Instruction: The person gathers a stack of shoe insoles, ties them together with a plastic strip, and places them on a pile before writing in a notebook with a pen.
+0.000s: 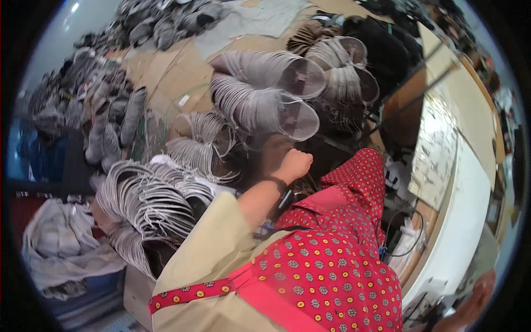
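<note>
My left hand [294,164] is reaching, fingers curled shut, contents hidden, toward the nearest round mesh guards [260,108]; many are lying stacked, bundles [149,196] waiting beside me.

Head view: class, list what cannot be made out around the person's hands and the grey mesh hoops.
- Left hand: fist turned away; whether its grip holds anything is hidden by its own back.
- Right hand: blurred at the lower right rim, cut off by the edge.
- Stacked grey mesh hoops: their count is too dense to tell.
- Grey heaps: what they are is too blurred.
</note>
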Demonstrator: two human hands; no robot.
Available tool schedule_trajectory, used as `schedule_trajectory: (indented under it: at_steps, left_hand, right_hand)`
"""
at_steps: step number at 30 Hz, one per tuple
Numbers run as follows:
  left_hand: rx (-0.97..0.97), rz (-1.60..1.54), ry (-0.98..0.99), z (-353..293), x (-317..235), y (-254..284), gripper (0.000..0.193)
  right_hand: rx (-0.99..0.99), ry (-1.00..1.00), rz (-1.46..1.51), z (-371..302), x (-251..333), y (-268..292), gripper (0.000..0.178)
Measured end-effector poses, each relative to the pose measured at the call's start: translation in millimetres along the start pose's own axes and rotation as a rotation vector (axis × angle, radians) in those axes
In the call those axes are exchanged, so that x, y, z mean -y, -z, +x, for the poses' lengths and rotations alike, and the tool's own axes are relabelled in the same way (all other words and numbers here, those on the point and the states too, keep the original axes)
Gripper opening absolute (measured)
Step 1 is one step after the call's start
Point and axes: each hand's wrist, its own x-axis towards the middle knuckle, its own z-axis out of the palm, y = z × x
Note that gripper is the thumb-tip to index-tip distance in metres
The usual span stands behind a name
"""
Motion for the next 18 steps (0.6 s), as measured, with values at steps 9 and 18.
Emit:
schedule_trajectory:
  at_steps: [9,18]
  left_hand:
    - [-0.501,-0.173,0.348,-20,15,25,0.016]
    - [-0.354,0.059,0.438,-41,6,47,0.027]
  right_hand:
    - [0.867,0.283,0.409,154,106,-266,0.024]
    - [0.966,0.882,0.476,136,125,-385,0.014]
